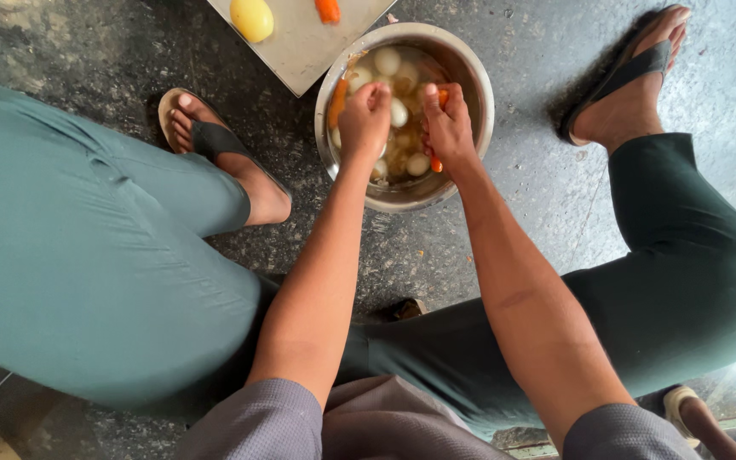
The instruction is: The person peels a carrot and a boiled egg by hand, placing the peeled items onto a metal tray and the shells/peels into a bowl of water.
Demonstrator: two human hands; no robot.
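Both hands in the steel bowl of water. Left hand fisted over a potato, fingers curled tight. Right hand pinches a carrot. Most potatoes remain under the fingers; one potato and a carrot piece already on the board beyond the fingertips.

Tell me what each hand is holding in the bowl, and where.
Right hand fingers grip a carrot near its top end. Left hand is closed, its contents hidden, over the steel bowl.
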